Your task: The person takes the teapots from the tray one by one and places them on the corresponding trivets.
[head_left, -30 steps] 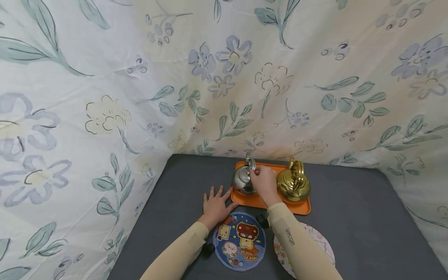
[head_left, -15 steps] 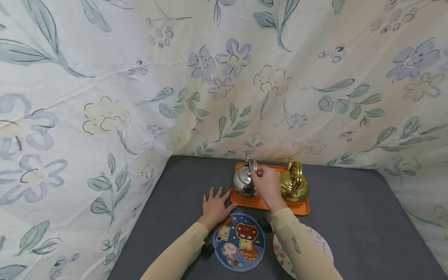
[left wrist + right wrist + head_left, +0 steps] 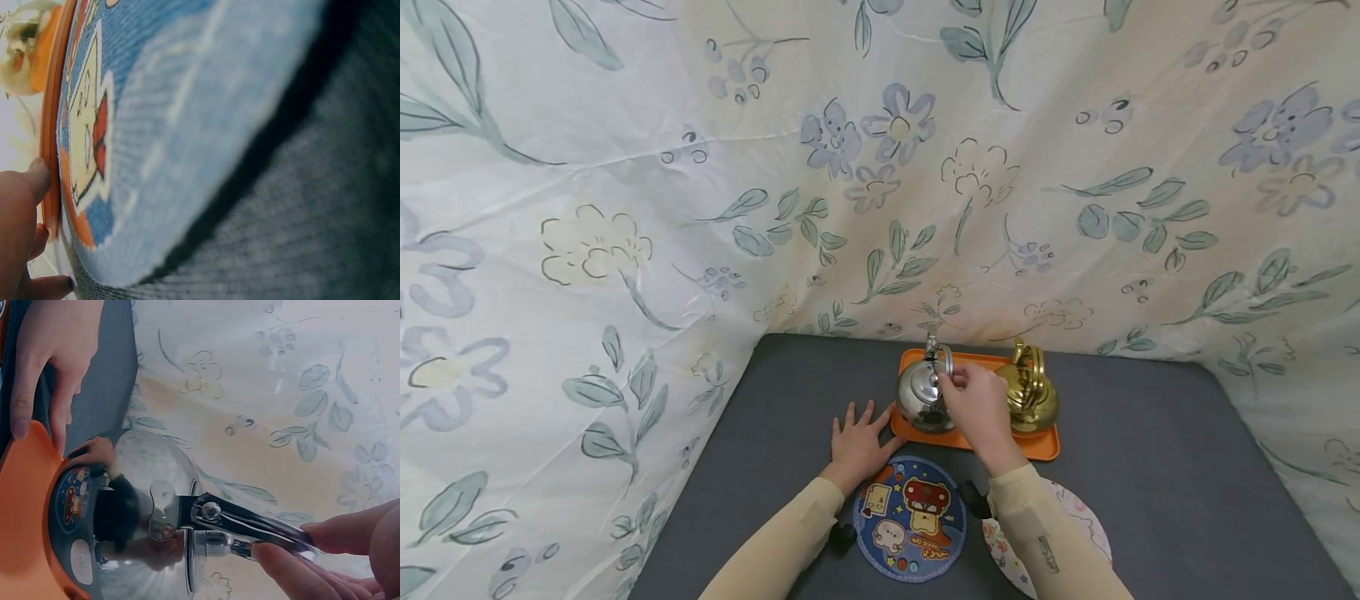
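My right hand (image 3: 983,412) pinches the handle (image 3: 250,525) of a shiny silver kettle (image 3: 917,407) between thumb and fingers. The kettle is over the left part of an orange tray (image 3: 1047,448); in the right wrist view its body (image 3: 140,515) is tipped on its side by the camera's angle, and I cannot tell whether its base touches the tray. My left hand (image 3: 856,447) lies with spread fingers on the table, its thumb and a finger against the tray's left corner. A gold kettle (image 3: 1037,407) stands on the tray's right part, partly behind my right hand.
A round blue mat with cartoon figures (image 3: 910,546) lies in front of the tray, close to the left wrist. Right of it, a pink floral round mat (image 3: 1090,525) is partly under the right forearm. Floral cloth (image 3: 880,250) hangs behind the dark table (image 3: 1150,467).
The silver kettle has shifted slightly nearer to me, turning a little, with my right hand still on its handle. The right hand has moved slightly right and down; the left stays put.
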The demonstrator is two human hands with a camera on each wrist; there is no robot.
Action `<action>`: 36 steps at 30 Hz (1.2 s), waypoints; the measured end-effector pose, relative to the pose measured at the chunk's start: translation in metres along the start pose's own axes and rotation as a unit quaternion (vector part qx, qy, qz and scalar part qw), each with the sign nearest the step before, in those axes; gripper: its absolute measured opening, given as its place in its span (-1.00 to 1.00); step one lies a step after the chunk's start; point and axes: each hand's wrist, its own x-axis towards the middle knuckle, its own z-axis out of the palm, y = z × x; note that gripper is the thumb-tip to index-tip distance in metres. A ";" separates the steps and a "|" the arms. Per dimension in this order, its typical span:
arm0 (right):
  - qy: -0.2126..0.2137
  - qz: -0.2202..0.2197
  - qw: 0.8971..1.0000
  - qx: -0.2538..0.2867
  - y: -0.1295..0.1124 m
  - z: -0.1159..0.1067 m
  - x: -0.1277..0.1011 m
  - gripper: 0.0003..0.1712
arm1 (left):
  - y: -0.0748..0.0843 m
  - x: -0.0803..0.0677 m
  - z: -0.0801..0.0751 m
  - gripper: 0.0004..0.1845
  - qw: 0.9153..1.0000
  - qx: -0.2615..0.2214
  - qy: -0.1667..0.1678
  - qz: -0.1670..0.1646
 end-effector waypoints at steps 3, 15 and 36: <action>-0.006 0.006 1.000 0.004 -0.003 -0.005 -0.006 -0.68 | 0.000 0.000 0.000 -0.21 1.000 0.002 0.004 0.001; -0.011 -0.013 1.000 0.016 -0.006 -0.016 -0.033 -0.69 | 0.002 -0.005 -0.001 -0.18 1.000 -0.002 0.008 0.004; -0.029 0.017 0.999 0.018 -0.029 -0.022 -0.059 -0.70 | -0.003 0.002 -0.010 -0.24 1.000 0.019 -0.003 0.015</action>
